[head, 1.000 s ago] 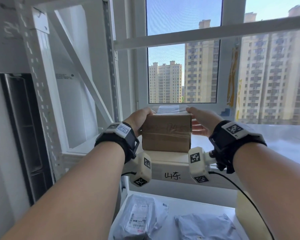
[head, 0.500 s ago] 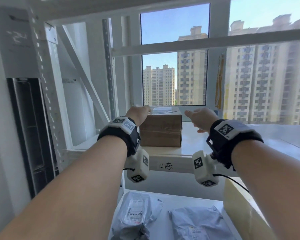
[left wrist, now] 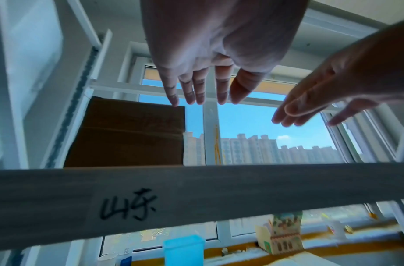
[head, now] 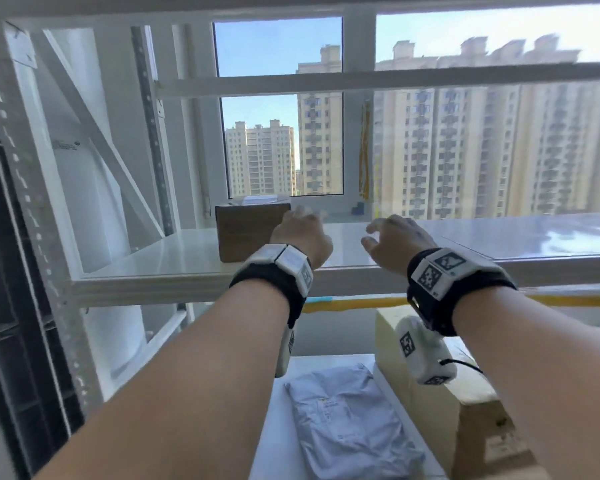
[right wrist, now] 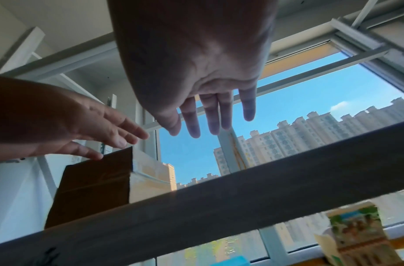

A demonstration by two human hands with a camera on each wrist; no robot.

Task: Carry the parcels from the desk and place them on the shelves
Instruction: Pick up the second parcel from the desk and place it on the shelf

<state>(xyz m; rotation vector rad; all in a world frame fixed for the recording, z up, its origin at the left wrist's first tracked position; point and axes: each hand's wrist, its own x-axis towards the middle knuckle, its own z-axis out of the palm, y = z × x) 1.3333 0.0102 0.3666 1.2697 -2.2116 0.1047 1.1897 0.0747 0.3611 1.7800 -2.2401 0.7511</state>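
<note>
A brown cardboard parcel (head: 248,232) stands by itself on the upper white shelf (head: 174,258), near its left rear corner. My left hand (head: 302,226) hovers just right of the parcel with its fingers spread, holding nothing. In the left wrist view the left hand's fingertips (left wrist: 173,102) are level with the parcel's (left wrist: 128,133) top corner, and I cannot tell whether they touch it. My right hand (head: 387,233) floats over bare shelf further right, fingers loose and empty. The right wrist view shows the right hand (right wrist: 208,122) clear of the parcel (right wrist: 94,183).
The shelf's front beam (left wrist: 219,194) carries handwritten characters. On the lower shelf lie a grey plastic mailer (head: 347,420) and a long cardboard box (head: 471,410). A perforated upright (head: 25,202) and a diagonal brace (head: 94,133) stand at the left. A window lies behind.
Both hands held the parcel's sides a second ago; they have let go and drawn back to the right. The parcel stays on the shelf.
</note>
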